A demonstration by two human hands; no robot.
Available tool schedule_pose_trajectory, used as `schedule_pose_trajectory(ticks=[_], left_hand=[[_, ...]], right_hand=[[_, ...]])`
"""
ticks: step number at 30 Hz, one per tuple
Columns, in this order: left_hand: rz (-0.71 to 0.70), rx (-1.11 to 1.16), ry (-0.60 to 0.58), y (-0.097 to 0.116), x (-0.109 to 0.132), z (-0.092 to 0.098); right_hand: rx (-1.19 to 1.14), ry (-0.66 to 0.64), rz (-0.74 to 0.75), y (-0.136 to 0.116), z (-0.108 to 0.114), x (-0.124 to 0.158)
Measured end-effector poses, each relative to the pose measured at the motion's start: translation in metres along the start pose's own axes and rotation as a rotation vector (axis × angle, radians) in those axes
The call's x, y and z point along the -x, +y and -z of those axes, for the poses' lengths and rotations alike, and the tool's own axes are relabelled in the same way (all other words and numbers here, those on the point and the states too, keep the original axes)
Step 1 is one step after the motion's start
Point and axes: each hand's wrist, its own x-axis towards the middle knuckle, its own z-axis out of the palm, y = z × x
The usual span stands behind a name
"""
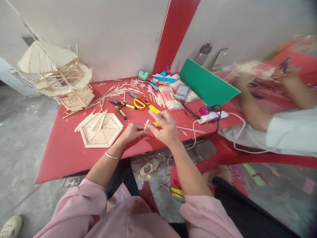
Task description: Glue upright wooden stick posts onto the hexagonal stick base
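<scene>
Over the red table (61, 145), my left hand (133, 132) pinches a few short pale wooden stick pieces (146, 125). My right hand (167, 129) is closed around what looks like a glue gun (156, 124); only its yellow nose and thin tip show, pointing at the pieces. The rest is hidden by the hand. A translucent glue stick (190, 129) shows beyond my right hand, roughly in line. Left of my hands lies a flat polygonal panel (99, 140) of wooden sticks, with loose sticks on top. Behind are black-and-yellow cutters (121, 110) and yellow-handled scissors (139, 103).
A stick-built pavilion model (66, 76) stands at the back left. Loose sticks (121, 91), a bagged bundle (170, 97) and a green board (208, 82) lie behind. A power strip (213, 117) trails cables on the right. A co-worker's blurred arms (255, 105) work beyond it.
</scene>
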Motion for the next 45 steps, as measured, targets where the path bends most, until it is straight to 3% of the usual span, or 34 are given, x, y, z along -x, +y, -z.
schedule_pose_trajectory(ticks=[5, 11, 15, 21, 34, 42, 45], left_hand=[[0.044, 0.015, -0.011, 0.006, 0.001, -0.001], [0.038, 0.042, -0.029, 0.005, 0.001, 0.001], [0.058, 0.038, -0.054, 0.005, 0.0, 0.002], [0.106, 0.003, -0.057, 0.004, -0.001, 0.002], [0.007, -0.115, 0.032, 0.005, 0.0, -0.005], [-0.024, -0.116, 0.068, 0.005, 0.001, -0.008], [-0.018, -0.121, 0.071, 0.004, 0.001, -0.008]], right_hand=[[-0.082, 0.042, -0.122, -0.006, 0.022, -0.01], [-0.097, -0.117, -0.225, -0.008, -0.001, -0.013], [-0.134, -0.114, -0.25, -0.012, -0.012, -0.013], [-0.179, -0.08, -0.257, -0.015, -0.012, -0.016], [-0.184, -0.136, -0.302, -0.012, -0.003, -0.018], [-0.18, -0.105, -0.286, -0.012, -0.007, -0.014], [-0.259, -0.09, -0.358, -0.012, -0.007, -0.011]])
